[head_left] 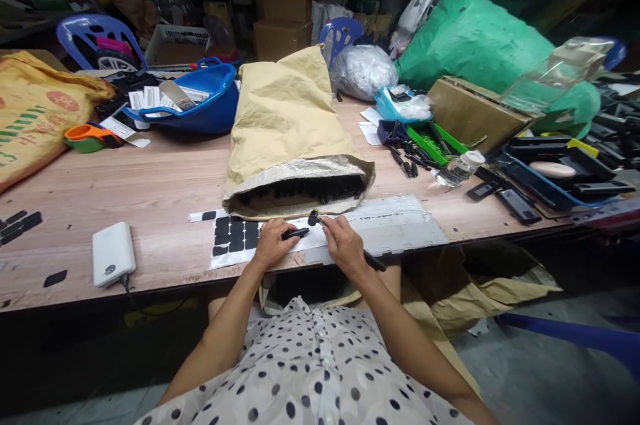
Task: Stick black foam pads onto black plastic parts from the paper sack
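My left hand (273,243) is closed around one end of a slim black piece (296,233) whose tip points right, low over the table's front edge. In my right hand (345,245) is a small hammer-like tool; its dark rounded head (314,217) points up and left, and its black handle (375,261) sticks out behind the palm. Under and left of my left hand lies a white sheet with rows of black stickers (236,236). A grey-white board (415,225) lies under my right hand. Just beyond both hands, a tan paper sack (285,118) opens toward me, dark items inside.
A white power bank (114,255) with a cable lies left. Behind it stands a blue basin (213,108). To the right are a green tray (435,143), a clear bottle (460,168) and black devices (517,205). Another sack (310,291) opens below the table edge.
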Action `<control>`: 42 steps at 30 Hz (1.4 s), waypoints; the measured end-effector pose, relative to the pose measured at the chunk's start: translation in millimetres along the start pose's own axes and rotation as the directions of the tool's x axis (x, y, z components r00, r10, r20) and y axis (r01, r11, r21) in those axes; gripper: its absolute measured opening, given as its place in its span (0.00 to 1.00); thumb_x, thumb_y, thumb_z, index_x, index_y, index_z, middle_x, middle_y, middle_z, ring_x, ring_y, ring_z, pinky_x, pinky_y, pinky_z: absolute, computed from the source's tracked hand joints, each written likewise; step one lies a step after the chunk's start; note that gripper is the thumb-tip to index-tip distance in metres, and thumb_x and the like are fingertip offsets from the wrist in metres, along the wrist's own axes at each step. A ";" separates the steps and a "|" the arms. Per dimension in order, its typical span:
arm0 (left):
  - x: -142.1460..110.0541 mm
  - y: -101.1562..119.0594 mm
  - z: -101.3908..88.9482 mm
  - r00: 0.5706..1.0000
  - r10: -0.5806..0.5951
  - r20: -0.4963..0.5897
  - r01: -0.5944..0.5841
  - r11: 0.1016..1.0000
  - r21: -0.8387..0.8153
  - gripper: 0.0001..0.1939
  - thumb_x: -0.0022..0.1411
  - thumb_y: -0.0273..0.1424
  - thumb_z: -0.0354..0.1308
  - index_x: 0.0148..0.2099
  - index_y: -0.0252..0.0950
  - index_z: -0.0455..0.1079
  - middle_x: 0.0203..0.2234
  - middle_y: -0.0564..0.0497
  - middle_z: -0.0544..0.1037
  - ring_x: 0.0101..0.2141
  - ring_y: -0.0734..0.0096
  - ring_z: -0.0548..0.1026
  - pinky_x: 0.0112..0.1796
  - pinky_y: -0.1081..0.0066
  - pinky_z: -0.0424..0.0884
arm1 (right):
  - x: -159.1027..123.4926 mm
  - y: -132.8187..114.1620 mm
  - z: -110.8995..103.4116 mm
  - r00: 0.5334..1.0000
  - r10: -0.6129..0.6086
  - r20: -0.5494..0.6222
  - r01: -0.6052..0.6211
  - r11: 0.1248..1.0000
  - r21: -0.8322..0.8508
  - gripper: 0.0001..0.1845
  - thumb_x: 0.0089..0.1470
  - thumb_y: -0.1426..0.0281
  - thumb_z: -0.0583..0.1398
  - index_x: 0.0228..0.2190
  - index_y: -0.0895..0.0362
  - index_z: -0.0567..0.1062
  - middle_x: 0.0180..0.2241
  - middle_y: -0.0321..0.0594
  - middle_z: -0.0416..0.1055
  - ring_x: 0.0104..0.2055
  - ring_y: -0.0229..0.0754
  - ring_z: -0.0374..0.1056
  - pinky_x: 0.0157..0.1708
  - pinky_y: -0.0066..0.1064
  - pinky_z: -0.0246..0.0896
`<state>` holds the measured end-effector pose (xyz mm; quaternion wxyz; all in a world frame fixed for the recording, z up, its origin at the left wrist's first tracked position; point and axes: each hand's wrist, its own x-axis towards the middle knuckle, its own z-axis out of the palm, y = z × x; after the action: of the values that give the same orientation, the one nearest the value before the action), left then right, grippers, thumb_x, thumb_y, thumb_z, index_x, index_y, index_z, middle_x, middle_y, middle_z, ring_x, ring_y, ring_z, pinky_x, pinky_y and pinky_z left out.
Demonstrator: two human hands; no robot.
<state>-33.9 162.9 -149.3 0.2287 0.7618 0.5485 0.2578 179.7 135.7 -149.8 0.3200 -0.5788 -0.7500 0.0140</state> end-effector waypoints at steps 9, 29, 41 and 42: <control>-0.6 -5.7 5.8 0.999 0.009 -0.046 -0.012 0.998 -0.066 0.08 0.56 0.27 0.66 0.39 0.40 0.80 0.32 0.51 0.78 0.39 0.62 0.72 0.44 0.63 0.67 | -7.3 -27.6 -0.3 0.998 -0.032 0.061 0.017 0.973 0.230 0.19 0.69 0.68 0.50 0.52 0.53 0.77 0.36 0.40 0.74 0.38 0.40 0.71 0.38 0.27 0.68; 0.6 -5.8 11.1 0.997 0.011 -0.076 -0.016 0.998 -0.064 0.06 0.56 0.27 0.65 0.37 0.41 0.81 0.31 0.50 0.76 0.38 0.62 0.73 0.44 0.62 0.68 | -5.0 -31.4 -9.5 0.993 -0.071 0.093 0.069 0.997 0.029 0.20 0.68 0.70 0.50 0.54 0.51 0.76 0.35 0.40 0.73 0.33 0.38 0.70 0.30 0.25 0.63; -0.5 -4.0 10.9 0.997 0.022 -0.075 -0.024 0.999 -0.030 0.07 0.55 0.27 0.64 0.38 0.41 0.79 0.33 0.50 0.77 0.40 0.60 0.74 0.45 0.61 0.69 | 5.9 17.0 -4.6 0.993 -0.094 -0.072 0.077 0.975 -0.206 0.17 0.66 0.72 0.53 0.49 0.53 0.79 0.34 0.40 0.73 0.35 0.40 0.66 0.33 0.28 0.58; -1.0 -3.0 10.5 0.997 0.023 -0.073 -0.024 0.999 -0.023 0.07 0.55 0.28 0.64 0.39 0.41 0.79 0.33 0.50 0.77 0.41 0.60 0.74 0.45 0.61 0.69 | 6.1 22.3 -3.0 0.990 -0.120 -0.075 0.099 0.966 -0.241 0.17 0.66 0.72 0.54 0.48 0.53 0.80 0.32 0.40 0.72 0.34 0.41 0.65 0.34 0.29 0.58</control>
<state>-29.6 162.2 -159.3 0.2144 0.7555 0.5445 0.2945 199.6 147.4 -153.3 0.2821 -0.5705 -0.7621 -0.1188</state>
